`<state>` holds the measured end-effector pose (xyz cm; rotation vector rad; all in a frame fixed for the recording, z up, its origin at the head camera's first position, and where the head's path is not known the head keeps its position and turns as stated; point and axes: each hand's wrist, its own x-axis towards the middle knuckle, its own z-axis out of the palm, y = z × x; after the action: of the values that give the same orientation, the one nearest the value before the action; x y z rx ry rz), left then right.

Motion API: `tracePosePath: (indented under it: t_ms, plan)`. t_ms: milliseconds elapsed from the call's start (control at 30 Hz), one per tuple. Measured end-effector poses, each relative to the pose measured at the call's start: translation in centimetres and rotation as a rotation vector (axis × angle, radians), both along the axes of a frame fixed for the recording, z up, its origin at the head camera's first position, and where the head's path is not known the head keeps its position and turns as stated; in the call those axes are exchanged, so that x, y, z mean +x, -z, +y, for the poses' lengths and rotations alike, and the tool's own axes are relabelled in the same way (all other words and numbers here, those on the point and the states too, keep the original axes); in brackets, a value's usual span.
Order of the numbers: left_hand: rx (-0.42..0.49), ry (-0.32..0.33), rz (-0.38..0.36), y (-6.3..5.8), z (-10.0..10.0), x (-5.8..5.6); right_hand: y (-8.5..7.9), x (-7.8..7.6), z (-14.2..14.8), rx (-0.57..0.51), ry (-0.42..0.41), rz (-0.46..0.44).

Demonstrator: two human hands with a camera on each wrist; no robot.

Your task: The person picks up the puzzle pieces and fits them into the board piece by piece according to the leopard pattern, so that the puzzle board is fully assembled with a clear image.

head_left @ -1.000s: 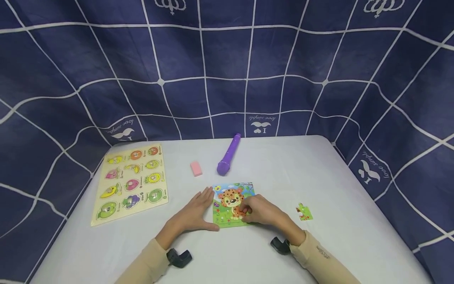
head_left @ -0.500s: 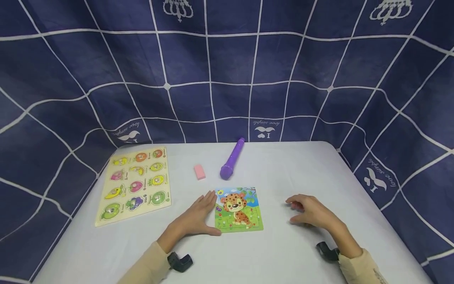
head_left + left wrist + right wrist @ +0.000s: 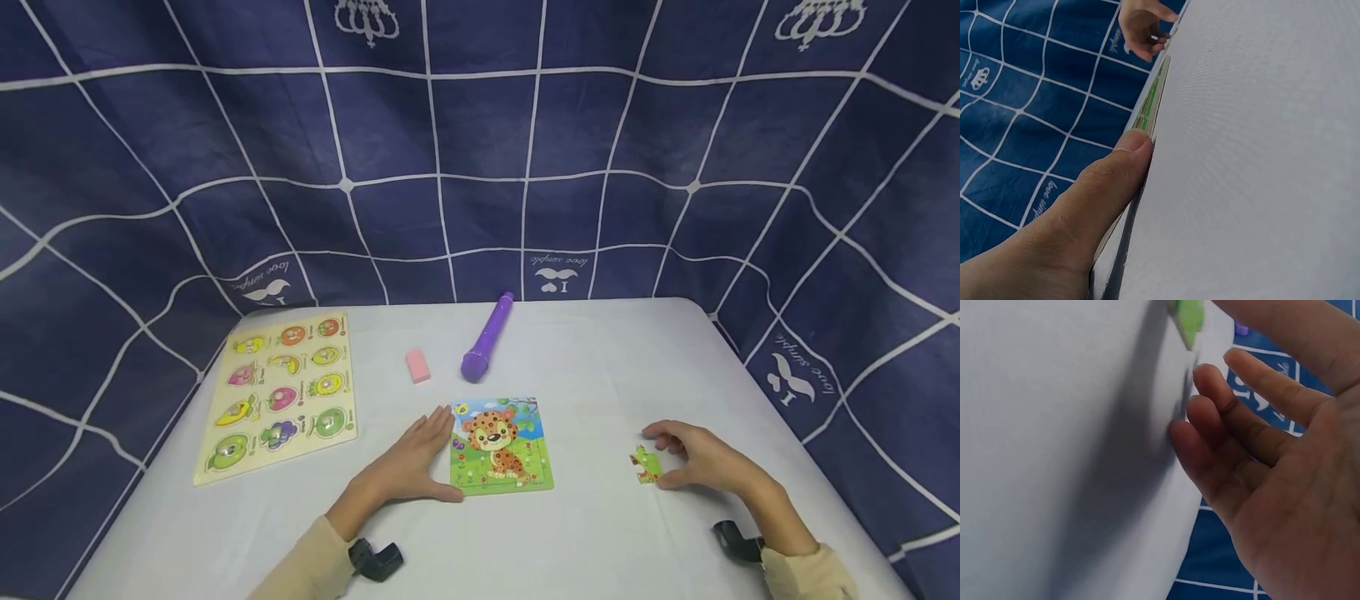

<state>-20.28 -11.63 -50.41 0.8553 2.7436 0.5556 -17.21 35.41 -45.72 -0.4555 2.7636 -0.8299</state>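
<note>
My left hand (image 3: 411, 460) lies with its fingers straight along the left edge of a leopard jigsaw puzzle (image 3: 501, 446). Its thumb touches the lower left corner, and the left wrist view shows that thumb against the puzzle's thin edge (image 3: 1149, 109). Off to the right, a loose green puzzle piece (image 3: 647, 463) lies on the table. Beside it is my right hand (image 3: 701, 457), thumb and index finger spread near the piece. In the right wrist view the other fingers (image 3: 1200, 453) curve loosely and hold nothing, while the green piece (image 3: 1189, 319) shows partly at the top.
A wooden fruit peg board (image 3: 281, 392) lies at the left. Behind the leopard puzzle are a pink block (image 3: 417, 366) and a purple toy microphone (image 3: 486, 339). A dark blue checked curtain (image 3: 480, 150) encloses the white table (image 3: 592, 358) at the back and sides.
My right hand has left the leopard puzzle and moved right to beside the loose green piece, its fingers spreading. My left hand stays at the puzzle's left edge.
</note>
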Motion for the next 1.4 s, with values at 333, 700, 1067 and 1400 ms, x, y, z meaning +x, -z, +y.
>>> tracePosePath:
  t_ms: [333, 700, 1067, 1400]
  plan:
    - [0.004, 0.007, 0.008, -0.01, 0.24, -0.21, 0.37, -0.24, -0.42, 0.041, -0.002, -0.027]
    - [-0.006, 0.004, 0.008, 0.36, 0.21, -0.41, 1.01, 0.26, -0.49, 0.094, 0.111, 0.013]
    - [0.006, -0.009, 0.005, -0.07, 0.35, -0.5, 0.24, -0.11, -0.29, 0.08, 0.06, 0.119]
    - [0.001, -0.008, 0.008, -0.12, 0.55, -0.51, 0.29, -0.54, -0.44, 0.074, 0.017, 0.117]
